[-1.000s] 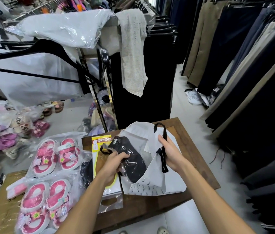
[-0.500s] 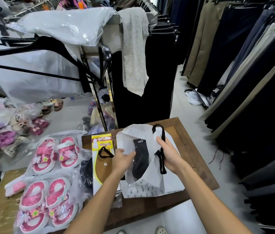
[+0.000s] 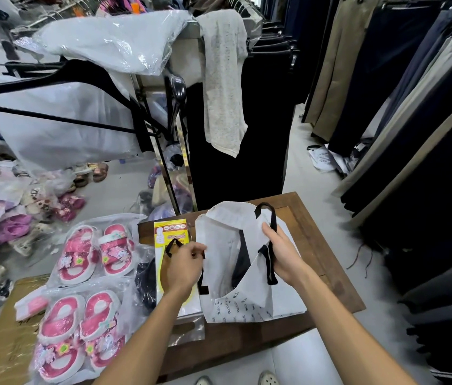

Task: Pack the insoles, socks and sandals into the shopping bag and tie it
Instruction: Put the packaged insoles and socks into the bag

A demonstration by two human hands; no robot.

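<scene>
A white shopping bag (image 3: 249, 304) with black handles lies open on the wooden table (image 3: 322, 254). A black pair of socks (image 3: 242, 262) sits inside its mouth. My right hand (image 3: 284, 255) grips the bag's right rim and a handle. My left hand (image 3: 183, 269) is curled on the left rim beside the other handle loop. Under my left wrist lies the yellow insole pack (image 3: 172, 236). Two bagged pairs of pink sandals lie to the left, the upper pair (image 3: 95, 252) and the lower pair (image 3: 79, 333).
A dark item in clear plastic (image 3: 145, 282) rests between the sandals and the insoles. Brown cardboard (image 3: 8, 345) lies under the lower sandals. A clothes rack (image 3: 174, 151) stands behind the table and trousers (image 3: 413, 120) hang at the right. Loose shoes (image 3: 11, 226) fill the left.
My left hand carried the black socks into the bag, let them go, and moved back to the bag's left rim. The right hand kept its hold on the rim and handle.
</scene>
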